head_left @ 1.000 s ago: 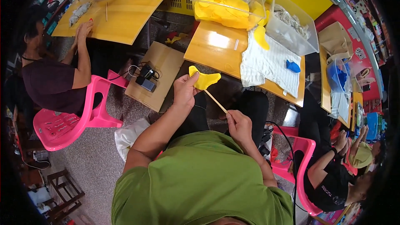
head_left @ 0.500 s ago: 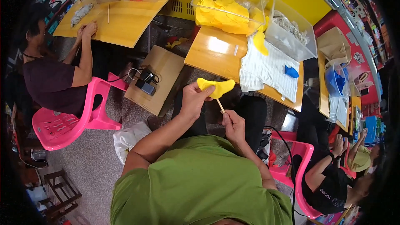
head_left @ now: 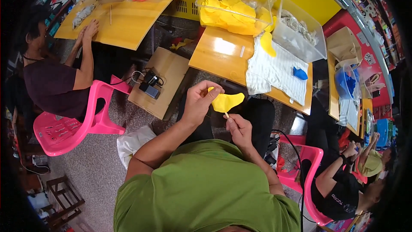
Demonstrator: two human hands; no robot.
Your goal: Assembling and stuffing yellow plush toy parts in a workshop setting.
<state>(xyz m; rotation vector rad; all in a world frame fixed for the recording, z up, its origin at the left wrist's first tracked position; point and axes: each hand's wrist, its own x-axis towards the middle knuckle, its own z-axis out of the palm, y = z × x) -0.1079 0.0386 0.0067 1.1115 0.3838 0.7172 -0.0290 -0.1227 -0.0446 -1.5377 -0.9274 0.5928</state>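
Observation:
A yellow fabric piece [head_left: 227, 102], curved with a pointed tip at its right, is held up above my lap. My left hand [head_left: 198, 103] pinches its left end between thumb and fingers. In my right hand [head_left: 239, 129] is a thin wooden stick [head_left: 226, 115], gripped low between thumb and fingers. The stick's upper end goes up into or behind the lower edge of the fabric; I cannot tell which.
Ahead, a wooden table [head_left: 214, 62] bears a clear bin of yellow pieces [head_left: 229, 15], a bin of grey pieces [head_left: 298, 28], a white cloth [head_left: 274, 71] and a blue piece [head_left: 300, 73]. A cardboard sheet [head_left: 167, 71] lies left. Co-workers sit on both sides.
My left hand has shifted its grip on the fabric's left end. The yellow piece now sits lower and a little right, and less of the stick shows below it.

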